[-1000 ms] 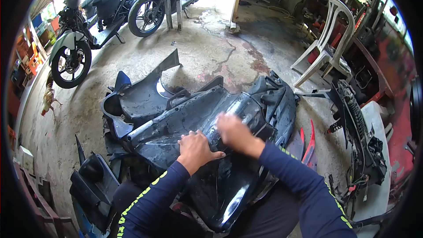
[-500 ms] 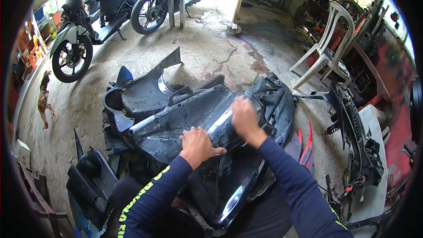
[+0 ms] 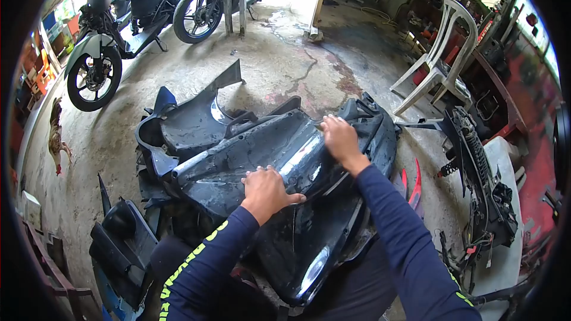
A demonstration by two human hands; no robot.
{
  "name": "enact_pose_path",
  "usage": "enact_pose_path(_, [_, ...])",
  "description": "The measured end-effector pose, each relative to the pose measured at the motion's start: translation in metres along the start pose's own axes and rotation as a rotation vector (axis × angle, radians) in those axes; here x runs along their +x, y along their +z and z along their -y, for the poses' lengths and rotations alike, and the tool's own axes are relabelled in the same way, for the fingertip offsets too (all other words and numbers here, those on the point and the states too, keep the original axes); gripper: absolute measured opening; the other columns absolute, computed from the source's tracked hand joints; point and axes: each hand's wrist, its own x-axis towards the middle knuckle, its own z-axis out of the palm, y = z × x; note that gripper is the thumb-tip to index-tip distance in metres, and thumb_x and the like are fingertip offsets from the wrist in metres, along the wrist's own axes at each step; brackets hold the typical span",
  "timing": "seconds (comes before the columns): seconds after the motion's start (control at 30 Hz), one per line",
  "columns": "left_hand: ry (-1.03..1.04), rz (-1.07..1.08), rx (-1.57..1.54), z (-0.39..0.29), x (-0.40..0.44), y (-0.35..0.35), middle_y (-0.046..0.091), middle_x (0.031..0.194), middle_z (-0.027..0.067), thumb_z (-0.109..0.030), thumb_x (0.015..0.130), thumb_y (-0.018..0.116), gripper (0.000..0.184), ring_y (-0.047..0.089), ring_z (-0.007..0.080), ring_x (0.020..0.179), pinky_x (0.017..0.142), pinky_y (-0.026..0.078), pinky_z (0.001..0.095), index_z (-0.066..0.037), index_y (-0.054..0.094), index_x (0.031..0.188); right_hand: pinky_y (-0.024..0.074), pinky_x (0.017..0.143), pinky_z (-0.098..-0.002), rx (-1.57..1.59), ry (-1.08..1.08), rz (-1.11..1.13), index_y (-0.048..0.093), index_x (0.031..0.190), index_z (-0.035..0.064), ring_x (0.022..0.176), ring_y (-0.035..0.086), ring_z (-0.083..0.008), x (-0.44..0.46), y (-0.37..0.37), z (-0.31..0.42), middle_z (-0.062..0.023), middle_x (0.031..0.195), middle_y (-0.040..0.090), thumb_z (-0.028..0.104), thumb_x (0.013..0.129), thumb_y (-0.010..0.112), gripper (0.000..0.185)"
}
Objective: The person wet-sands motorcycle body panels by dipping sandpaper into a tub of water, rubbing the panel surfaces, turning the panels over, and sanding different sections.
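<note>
"Head view: position of the dark panel (image 3: pixel 256 144)?"
"Beneath the fingers of the left hand (image 3: pixel 264 192), thumb splayed; its glossy strip (image 3: pixel 302 154) slants away towards the right hand (image 3: pixel 342 141), both similarly near."
"Right hand's fingers?"
"Bunched; grip, cannot tell."

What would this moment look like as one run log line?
Left hand: resting on dark panel, thumb spread | Right hand: at panel's far right side, fingers bent | Nearby: rooster, pale chair

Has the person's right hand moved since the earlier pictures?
Yes: against the dark panel, the right hand has moved forward and somewhat rightward, toward the panel's far edge.
</note>
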Motion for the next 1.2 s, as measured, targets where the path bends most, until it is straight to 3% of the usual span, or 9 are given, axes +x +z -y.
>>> enact_pose_path(0.17, [0.101,-0.072,-0.022,0.006,0.000,0.009,0.071,0.095,0.0208,-0.085,0.062,0.068,0.100,0.072,0.0351,0.089,0.078,0.058,0.0468,0.008,0.071,0.099,0.0531,0.080,-0.0426,0.399,-0.413,0.052,0.068,0.090,0.0028,0.086,0.066,-0.0345,-0.030,-0.012,0.057,-0.0180,0.096,0.070,0.007,0.081,0.055,0.016])
enact_pose_path(0.3, [-0.020,0.085,-0.014,-0.001,0.003,-0.005,0.072,0.092,0.0163,-0.084,0.062,0.070,0.098,0.072,0.0348,0.090,0.078,0.058,0.0460,0.007,0.071,0.099,0.0507,0.083,-0.0479,0.058,0.236,0.035,0.066,0.094,0.0025,0.090,0.065,-0.0360,0.013,-0.005,-0.013,-0.0163,0.088,0.067,0.006,0.083,0.057,0.015])
enact_pose_path(0.4, [0.050,0.030,-0.025,0.002,0.002,-0.003,0.072,0.089,0.0168,-0.082,0.063,0.071,0.094,0.073,0.0332,0.086,0.075,0.058,0.0454,0.006,0.072,0.094,0.0513,0.085,-0.0485,-0.080,-0.486,-0.116,0.065,0.091,-0.0053,0.089,0.067,-0.0352,-0.035,0.005,0.041,-0.0226,0.089,0.066,0.011,0.084,0.058,0.020])
enact_pose_path(0.57, [0.026,0.031,0.005,-0.003,0.002,-0.008,0.073,0.086,0.0169,-0.081,0.063,0.071,0.092,0.073,0.0312,0.081,0.073,0.059,0.0440,0.007,0.073,0.091,0.0526,0.078,-0.0449,0.136,0.032,0.034,0.066,0.094,-0.0060,0.085,0.067,-0.0313,-0.011,-0.006,0.016,-0.0211,0.086,0.065,0.009,0.082,0.057,0.021])
enact_pose_path(0.7, [0.083,-0.075,-0.020,0.004,0.001,0.005,0.071,0.081,0.0203,-0.085,0.066,0.065,0.098,0.073,0.0340,0.080,0.074,0.057,0.0410,0.010,0.069,0.089,0.0538,0.076,-0.0461,0.223,-0.532,-0.155,0.066,0.087,-0.0024,0.080,0.067,-0.0335,-0.044,0.010,0.066,-0.0221,0.084,0.066,0.012,0.080,0.058,0.017])
enact_pose_path(0.83, [0.023,0.009,0.002,-0.001,0.003,-0.004,0.073,0.084,0.0163,-0.082,0.062,0.072,0.094,0.074,0.0319,0.081,0.073,0.059,0.0421,0.008,0.071,0.093,0.0530,0.071,-0.0464,0.060,0.059,-0.146,0.062,0.079,0.0030,0.073,0.064,-0.0356,0.012,-0.006,-0.012,-0.0176,0.075,0.063,0.011,0.085,0.056,0.011])
enact_pose_path(0.97, [0.090,-0.031,0.003,0.003,0.004,0.001,0.072,0.080,0.0190,-0.086,0.064,0.065,0.098,0.073,0.0331,0.078,0.073,0.057,0.0400,0.009,0.070,0.086,0.0531,0.073,-0.0449,0.125,-0.529,-0.136,0.065,0.099,-0.0083,0.077,0.066,-0.0344,-0.034,0.007,0.055,-0.0216,0.080,0.066,0.008,0.082,0.056,0.026])
enact_pose_path(1.1, [0.038,0.005,-0.022,-0.002,0.002,-0.008,0.072,0.081,0.0197,-0.083,0.064,0.068,0.096,0.073,0.0333,0.079,0.074,0.057,0.0407,0.010,0.070,0.087,0.0511,0.075,-0.0471,0.063,0.020,-0.048,0.063,0.088,0.0018,0.079,0.065,-0.0328,0.007,-0.012,-0.001,-0.0184,0.079,0.062,0.009,0.086,0.057,0.010])
enact_pose_path(1.2, [0.052,0.073,-0.033,0.000,0.003,-0.011,0.072,0.083,0.0203,-0.081,0.065,0.069,0.095,0.073,0.0335,0.079,0.074,0.057,0.0409,0.010,0.070,0.088,0.0530,0.079,-0.0457,0.100,-0.131,0.059,0.062,0.078,0.0024,0.084,0.065,-0.0373,-0.026,0.017,0.032,-0.0195,0.087,0.066,0.004,0.078,0.056,0.006])
